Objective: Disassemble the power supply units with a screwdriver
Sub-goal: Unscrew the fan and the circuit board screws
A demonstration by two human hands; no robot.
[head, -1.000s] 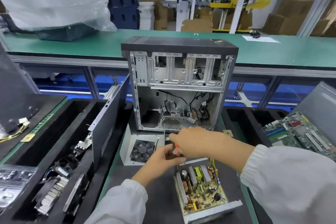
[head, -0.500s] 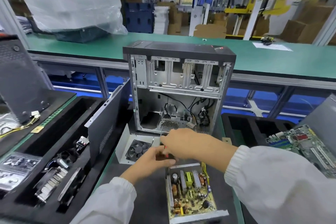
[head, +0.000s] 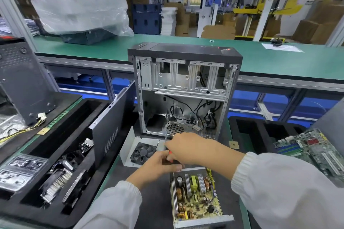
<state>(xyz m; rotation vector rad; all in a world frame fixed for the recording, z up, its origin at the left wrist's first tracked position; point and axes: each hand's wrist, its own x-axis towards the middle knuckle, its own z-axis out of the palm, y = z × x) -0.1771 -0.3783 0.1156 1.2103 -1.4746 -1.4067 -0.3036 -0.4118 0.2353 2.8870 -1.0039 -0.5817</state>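
Only the head cam here, looking down at a dark work mat [head: 154, 202] on a green bench. The opened power supply unit [head: 195, 199] sits near the bottom middle, lid off, circuit board facing up with its coils, capacitors and silver heat sinks all showing, plus a bunch of yellow wires at its far right corner. Both hands meet just past its far edge. The right hand [head: 188, 149] comes in from the right in a white sleeve, fingers curled shut around the screwdriver [head: 168, 147], which has a red-orange handle peeking out and a thin metal shaft sticking up toward the case. The left hand [head: 160, 163] is right under it, fingers bent and pressed up against the handle area too, but I honestly can't tell whether it's properly gripping the tool or just steadying it. Just left of the hands lies a white cover panel with a black fan [head: 142, 152] in it, flat on the mat. Behind everything stands an open PC tower case [head: 186, 87], upright, mostly gutted with loose black cables inside. A black foam tray [head: 55, 147] on the left holds heat sinks and other parts, and a green motherboard [head: 309, 150] sits on the right edge.
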